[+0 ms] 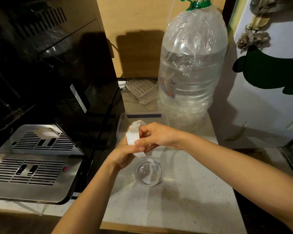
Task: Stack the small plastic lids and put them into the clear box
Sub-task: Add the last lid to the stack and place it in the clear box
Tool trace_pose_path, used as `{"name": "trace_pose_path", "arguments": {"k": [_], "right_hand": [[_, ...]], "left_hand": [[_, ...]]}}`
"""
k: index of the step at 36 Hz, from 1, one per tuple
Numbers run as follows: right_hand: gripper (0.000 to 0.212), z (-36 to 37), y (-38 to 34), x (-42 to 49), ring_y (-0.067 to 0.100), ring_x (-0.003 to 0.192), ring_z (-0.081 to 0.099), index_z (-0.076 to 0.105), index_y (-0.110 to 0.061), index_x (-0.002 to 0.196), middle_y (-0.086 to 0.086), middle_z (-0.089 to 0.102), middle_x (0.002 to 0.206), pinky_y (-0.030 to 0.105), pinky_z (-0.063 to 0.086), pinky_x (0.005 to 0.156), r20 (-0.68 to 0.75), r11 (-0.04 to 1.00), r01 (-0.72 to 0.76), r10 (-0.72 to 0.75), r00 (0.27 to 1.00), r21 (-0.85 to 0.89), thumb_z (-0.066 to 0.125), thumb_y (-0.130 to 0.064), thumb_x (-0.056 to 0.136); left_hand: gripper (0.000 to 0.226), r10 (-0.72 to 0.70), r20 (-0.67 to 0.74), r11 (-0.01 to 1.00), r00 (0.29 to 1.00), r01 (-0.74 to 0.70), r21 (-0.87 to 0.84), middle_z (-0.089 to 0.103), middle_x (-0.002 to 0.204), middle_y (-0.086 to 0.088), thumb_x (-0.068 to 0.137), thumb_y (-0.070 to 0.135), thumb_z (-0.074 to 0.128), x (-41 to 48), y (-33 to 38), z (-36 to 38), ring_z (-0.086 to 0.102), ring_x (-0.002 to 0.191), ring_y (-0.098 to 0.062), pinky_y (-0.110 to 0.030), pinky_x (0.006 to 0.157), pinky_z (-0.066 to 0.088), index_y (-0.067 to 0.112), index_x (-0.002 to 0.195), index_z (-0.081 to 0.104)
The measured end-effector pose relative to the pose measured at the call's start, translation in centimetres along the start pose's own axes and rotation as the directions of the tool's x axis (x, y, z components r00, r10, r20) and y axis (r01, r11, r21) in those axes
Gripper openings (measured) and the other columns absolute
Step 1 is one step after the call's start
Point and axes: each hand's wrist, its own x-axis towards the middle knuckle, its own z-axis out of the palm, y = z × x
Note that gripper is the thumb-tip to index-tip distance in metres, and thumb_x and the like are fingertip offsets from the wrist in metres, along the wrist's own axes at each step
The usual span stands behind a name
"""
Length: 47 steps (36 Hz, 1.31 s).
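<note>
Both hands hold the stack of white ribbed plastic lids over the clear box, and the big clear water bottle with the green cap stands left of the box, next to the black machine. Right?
Not quite. The head view shows the big clear water bottle with the green cap behind and right of the clear box, not left. The rest holds: the left hand and right hand hold the stack of white ribbed plastic lids over the box.

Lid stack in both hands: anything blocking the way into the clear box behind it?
Nothing visible does. The left hand and right hand hold the lid stack just in front of the clear box, whose top looks open. The big water bottle stands beside it.
</note>
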Motion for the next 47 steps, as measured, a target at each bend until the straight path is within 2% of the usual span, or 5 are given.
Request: {"name": "trace_pose_path", "arguments": {"k": [6,10,16,27,47], "right_hand": [[0.021,-0.3,0.8,0.0,0.005,0.075,0.062,0.062,-0.010,0.105,-0.003,0.065,0.082,0.018,0.050,0.072,0.020,0.989,-0.009,0.012,1.000,-0.149,0.061,-0.021,0.087],[0.041,-0.5,3.5,0.4,0.014,0.090,0.057,0.056,-0.012,0.119,0.005,0.061,0.097,0.028,0.047,0.082,-0.012,0.958,-0.081,0.081,0.997,-0.273,0.069,-0.024,0.081],[0.081,1.3,7.5,0.7,0.020,0.130,0.041,0.030,-0.015,0.141,0.004,0.039,0.146,0.026,0.037,0.099,-0.028,0.837,-0.168,0.180,0.983,-0.521,0.074,-0.033,0.076],[0.105,6.8,11.3,2.5,0.032,0.122,0.041,0.019,-0.015,0.142,0.013,0.039,0.138,0.039,0.044,0.088,-0.241,0.504,-0.301,0.182,0.953,-0.810,0.068,-0.064,0.063],[0.083,3.9,7.1,-0.4,0.025,0.117,0.046,0.035,-0.013,0.130,0.005,0.044,0.132,0.031,0.038,0.071,-0.346,0.596,-0.302,0.043,0.937,-0.744,0.075,-0.044,0.064]], "left_hand": [[0.095,-0.022,-0.077,0.999,0.997,0.019,-0.044,0.068,0.094,-0.006,0.041,0.035,0.089,-1.3,-0.9,-1.3,0.065,0.086,-0.019,-0.028,0.071,0.055,0.004,0.119,0.044],[0.102,-0.031,-0.177,0.999,0.984,0.024,-0.040,0.053,0.100,-0.011,0.036,0.039,0.086,-2.6,-2.1,-2.5,0.056,0.090,-0.021,-0.026,0.066,0.053,0.008,0.121,0.039],[0.069,-0.070,-0.257,0.986,0.964,0.028,-0.163,0.049,0.092,-0.005,0.035,0.021,0.071,-4.2,-3.3,-2.9,0.051,0.083,-0.017,-0.021,0.057,0.054,0.023,0.100,0.048],[0.095,-0.148,-0.264,0.964,0.953,0.079,-0.254,0.050,0.089,-0.009,0.017,0.038,0.090,-6.1,-5.0,-2.7,0.051,0.080,-0.020,-0.022,0.050,0.054,0.020,0.101,0.049],[0.093,-0.137,-0.273,0.940,0.952,0.037,-0.340,0.069,0.070,-0.001,0.011,0.038,0.090,-5.6,-4.0,-2.3,0.068,0.062,-0.010,-0.023,0.053,0.056,0.016,0.095,0.054]]}}
